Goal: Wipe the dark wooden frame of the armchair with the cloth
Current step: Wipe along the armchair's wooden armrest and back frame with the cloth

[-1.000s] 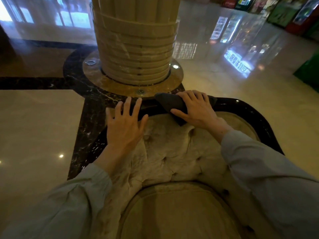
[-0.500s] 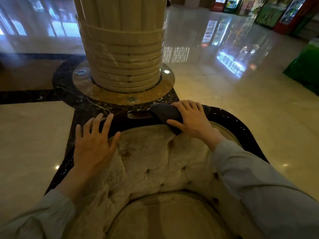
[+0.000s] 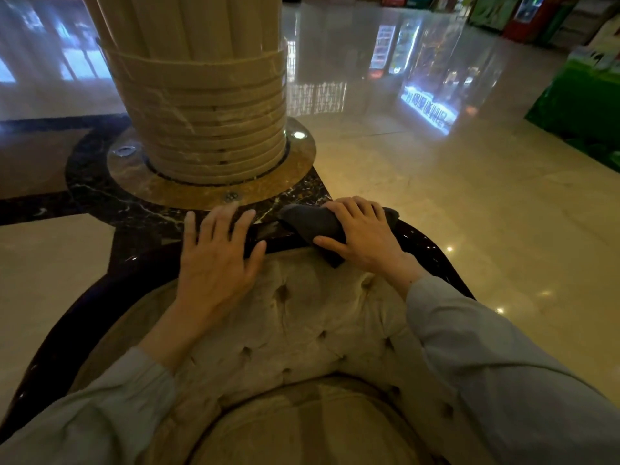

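Frame, left curve [image 3: 77, 317]: dark glossy wood running down the armchair's left side, bare of any cloth.
Left hand [image 3: 214, 260]: flat and spread on the top rail beside the tufted backrest [image 3: 302, 323], fingers open, gripping nothing — it looks like a brace for the chair.
Cloth [image 3: 312, 223]: dark grey, bunched over the top rail at its crest, between the two hands.
Right hand [image 3: 362, 234]: its grip is closed over the cloth, fingers curled across the far edge of the rail, thumb on the near side.
Frame, right curve [image 3: 432, 250]: shiny wood descending past the right wrist.
Step in hand: wiping the top rail, as I judge it.
Doing it well: keep the cloth wrapped over both faces of the rail, press evenly, follow the curve in one long pass — and keep it off the pale upholstery.
Likely remaining: both side curves.
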